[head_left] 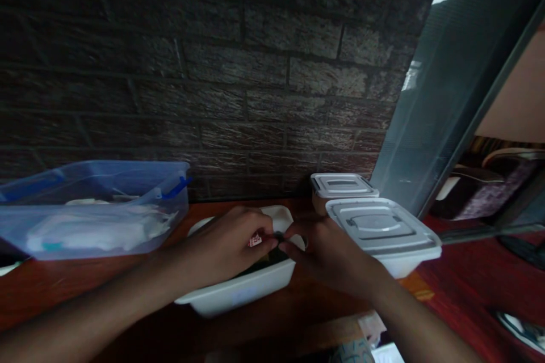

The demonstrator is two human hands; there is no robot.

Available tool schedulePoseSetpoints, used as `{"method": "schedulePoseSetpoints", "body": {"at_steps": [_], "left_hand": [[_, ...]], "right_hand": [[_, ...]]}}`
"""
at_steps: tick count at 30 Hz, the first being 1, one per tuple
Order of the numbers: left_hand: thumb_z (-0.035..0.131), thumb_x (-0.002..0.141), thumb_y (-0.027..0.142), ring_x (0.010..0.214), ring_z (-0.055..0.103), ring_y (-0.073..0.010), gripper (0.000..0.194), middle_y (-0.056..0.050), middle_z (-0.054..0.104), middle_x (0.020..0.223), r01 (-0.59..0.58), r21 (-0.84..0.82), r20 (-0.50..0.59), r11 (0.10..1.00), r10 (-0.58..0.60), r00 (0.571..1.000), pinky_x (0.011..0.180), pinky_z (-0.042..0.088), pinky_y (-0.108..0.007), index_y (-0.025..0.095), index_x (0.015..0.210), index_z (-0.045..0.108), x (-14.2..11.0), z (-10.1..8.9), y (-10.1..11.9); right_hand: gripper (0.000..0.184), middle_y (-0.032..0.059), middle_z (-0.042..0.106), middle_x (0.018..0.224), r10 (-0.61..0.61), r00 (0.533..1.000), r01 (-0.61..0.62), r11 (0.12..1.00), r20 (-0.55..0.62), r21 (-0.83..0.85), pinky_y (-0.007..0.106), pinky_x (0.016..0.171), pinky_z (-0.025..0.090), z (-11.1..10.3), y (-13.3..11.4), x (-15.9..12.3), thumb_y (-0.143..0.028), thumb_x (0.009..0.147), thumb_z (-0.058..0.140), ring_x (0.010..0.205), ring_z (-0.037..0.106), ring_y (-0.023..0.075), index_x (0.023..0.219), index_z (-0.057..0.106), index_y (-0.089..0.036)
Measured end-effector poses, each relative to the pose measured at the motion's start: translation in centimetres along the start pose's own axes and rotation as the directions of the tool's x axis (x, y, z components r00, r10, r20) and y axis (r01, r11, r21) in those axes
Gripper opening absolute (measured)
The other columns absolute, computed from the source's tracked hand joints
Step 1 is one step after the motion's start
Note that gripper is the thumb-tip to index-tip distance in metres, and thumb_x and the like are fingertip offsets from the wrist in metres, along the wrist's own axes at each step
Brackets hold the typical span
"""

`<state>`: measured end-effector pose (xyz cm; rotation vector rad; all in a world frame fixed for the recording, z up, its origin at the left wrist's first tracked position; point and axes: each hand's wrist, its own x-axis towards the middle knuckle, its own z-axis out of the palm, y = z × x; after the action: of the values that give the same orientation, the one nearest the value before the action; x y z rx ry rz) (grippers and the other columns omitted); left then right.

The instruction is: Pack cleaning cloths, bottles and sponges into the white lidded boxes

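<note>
Over an open white plastic tub [242, 290], my left hand [238, 235] and my right hand [326, 249] meet fingertip to fingertip. Both are closed in a pinch around a tiny dark piece [279, 236], too small and blurred to name. A small red-and-white printed packet [255, 240] shows between the fingers of my left hand. Dark greenish contents [270, 261] lie inside the tub, mostly hidden by my hands and the shade.
On the left stands a clear blue-tinted bin [170, 212] with white plastic packs. Two lidded containers, a larger one [383, 227] and a smaller one [344, 184], stand at right. A dark brick wall [264, 96] rises behind the wooden table [85, 289]. Papers [372, 326] lie at the front edge.
</note>
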<state>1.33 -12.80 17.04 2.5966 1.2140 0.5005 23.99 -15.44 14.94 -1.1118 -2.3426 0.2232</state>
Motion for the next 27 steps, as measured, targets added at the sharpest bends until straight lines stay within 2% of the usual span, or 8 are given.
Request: {"method": "schedulePoseSetpoints", "body": {"at_steps": [3, 6, 8, 13, 17, 19, 23, 27], "left_hand": [[0.061, 0.094, 0.026, 0.075, 0.066, -0.0157, 0.015, 0.001, 0.071, 0.08, -0.09, 0.005, 0.018, 0.996, 0.09, 0.996, 0.066, 0.042, -0.025, 0.022, 0.085, 0.072, 1.5, 0.6, 1.7], [0.066, 0.093, 0.025, 0.093, 0.068, -0.0193, 0.009, -0.003, 0.073, 0.096, -0.24, 0.001, -0.013, 0.971, 0.24, 0.971, 0.082, 0.048, -0.027, 0.021, 0.097, 0.073, 3.5, 2.0, 3.0], [0.07, 0.091, 0.025, 0.099, 0.068, -0.0212, 0.018, -0.006, 0.073, 0.105, -0.347, 0.035, 0.002, 0.937, 0.347, 0.938, 0.086, 0.05, -0.03, 0.019, 0.108, 0.071, 5.1, 3.2, 3.7], [0.074, 0.089, 0.019, 0.11, 0.067, -0.0228, 0.033, -0.009, 0.071, 0.117, -0.564, 0.18, 0.041, 0.806, 0.567, 0.823, 0.093, 0.051, -0.031, 0.021, 0.121, 0.067, 9.5, 5.3, 4.8], [0.076, 0.088, 0.022, 0.112, 0.066, -0.0248, 0.032, -0.011, 0.071, 0.115, -0.665, 0.314, 0.143, 0.677, 0.659, 0.738, 0.096, 0.05, -0.032, 0.017, 0.118, 0.068, 12.1, 5.8, 4.8], [0.078, 0.086, 0.028, 0.11, 0.066, -0.0261, 0.034, -0.011, 0.072, 0.113, -0.699, 0.356, 0.18, 0.62, 0.689, 0.702, 0.093, 0.051, -0.034, 0.016, 0.116, 0.068, 12.8, 5.9, 4.7], [0.077, 0.087, 0.032, 0.104, 0.068, -0.0249, 0.029, -0.009, 0.073, 0.106, -0.736, 0.383, 0.201, 0.557, 0.728, 0.656, 0.086, 0.052, -0.033, 0.017, 0.111, 0.069, 13.3, 6.3, 4.8], [0.073, 0.09, 0.03, 0.099, 0.07, -0.023, 0.018, -0.009, 0.074, 0.099, -0.772, 0.365, 0.202, 0.52, 0.765, 0.611, 0.084, 0.051, -0.032, 0.017, 0.102, 0.069, 13.4, 7.0, 5.1]], "right_hand": [[0.018, 0.0048, 0.076, 0.097, 0.008, 0.999, -0.009, 1.0, -0.031, -0.028, 0.028, 0.079, 0.048, -0.9, 1.5, -1.3, -0.028, 0.098, 0.06, 0.086, 0.07, 0.0186, 0.102, 0.077, -0.022], [0.02, 0.0055, 0.077, 0.104, 0.015, 0.994, -0.026, 0.995, -0.108, -0.096, 0.029, 0.079, 0.051, -2.3, 4.0, -3.2, -0.023, 0.096, 0.06, 0.089, 0.072, 0.0203, 0.109, 0.075, -0.023], [0.025, 0.0063, 0.077, 0.109, 0.06, 0.976, -0.094, 0.983, -0.207, -0.156, 0.031, 0.083, 0.053, -3.6, 6.2, -4.8, -0.028, 0.095, 0.061, 0.097, 0.073, 0.0234, 0.117, 0.072, -0.024], [0.037, 0.0084, 0.078, 0.11, 0.266, 0.908, -0.346, 0.912, -0.325, -0.22, 0.032, 0.066, 0.056, -7.5, 12.0, -9.4, -0.051, 0.095, 0.061, 0.064, 0.072, 0.0193, 0.116, 0.072, -0.022], [0.047, 0.0096, 0.077, 0.11, 0.343, 0.87, -0.449, 0.848, -0.354, -0.281, 0.034, 0.066, 0.056, -10.0, 15.7, -13.0, -0.061, 0.093, 0.058, 0.081, 0.076, 0.0266, 0.117, 0.073, -0.024], [0.049, 0.0092, 0.077, 0.111, 0.359, 0.866, -0.463, 0.838, -0.348, -0.29, 0.037, 0.075, 0.058, -10.8, 17.0, -14.2, -0.064, 0.092, 0.057, 0.089, 0.076, 0.0299, 0.116, 0.073, -0.025], [0.051, 0.0114, 0.074, 0.122, 0.344, 0.878, -0.448, 0.836, -0.332, -0.317, 0.043, 0.087, 0.057, -11.4, 19.1, -15.7, -0.065, 0.094, 0.053, 0.106, 0.072, 0.0352, 0.122, 0.07, -0.025], [0.061, 0.0121, 0.072, 0.131, 0.447, 0.839, -0.526, 0.811, -0.31, -0.254, 0.046, 0.098, 0.056, -11.2, 20.3, -16.5, -0.065, 0.097, 0.048, 0.119, 0.068, 0.0357, 0.137, 0.064, -0.022]]}}
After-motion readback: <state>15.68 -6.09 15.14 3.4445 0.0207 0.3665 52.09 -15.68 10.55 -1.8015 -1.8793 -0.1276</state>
